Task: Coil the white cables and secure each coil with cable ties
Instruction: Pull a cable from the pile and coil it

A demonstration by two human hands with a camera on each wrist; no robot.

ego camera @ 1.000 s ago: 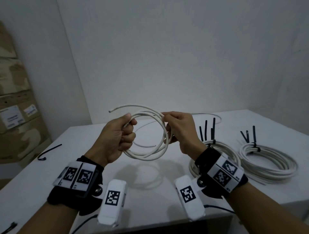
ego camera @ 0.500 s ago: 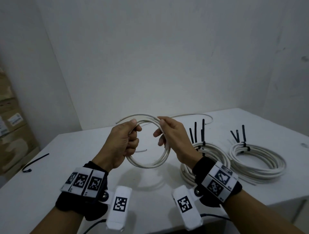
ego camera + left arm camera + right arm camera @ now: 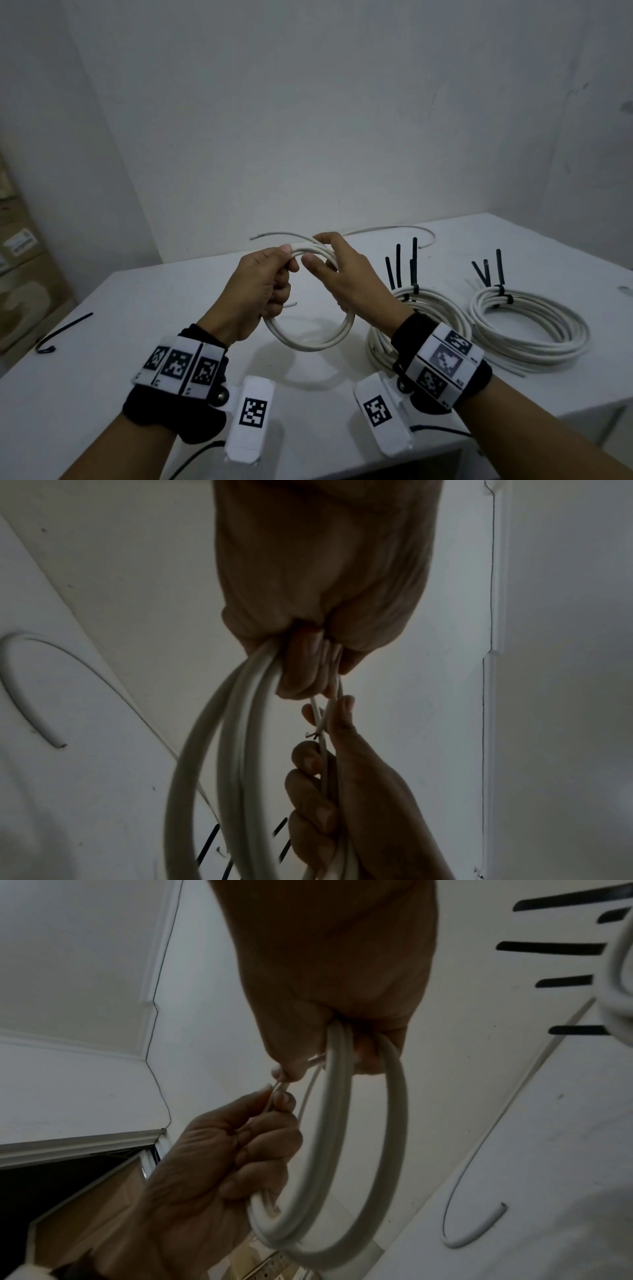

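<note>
Left hand (image 3: 260,294) grips the small white coil (image 3: 310,337) at its left side, fingers curled round the bundled turns, thumb on top. Right hand (image 3: 346,284) holds the opposite side of the same coil: fingers wrap the strands from behind, thumb sticks out free toward our left hand. Coil hangs upright in the air between both hands, above the surface (image 3: 102,377), not touching it.

We judge we're at the end of the winding step: one loose end (image 3: 263,235) pokes out left at the top, a short stub (image 3: 291,304) sticks out by our left fingers. Not tied yet.

Both wrists are raised, palms facing each other, forearms converging.

Next move, as we read it: tuck the ends, pin the coil with one hand, free the other for the loose black tie (image 3: 61,334) lying far left on the surface. Risk: turns spring apart once the grip loosens.

Two finished coils (image 3: 531,329) with ties sit to the right.
</note>
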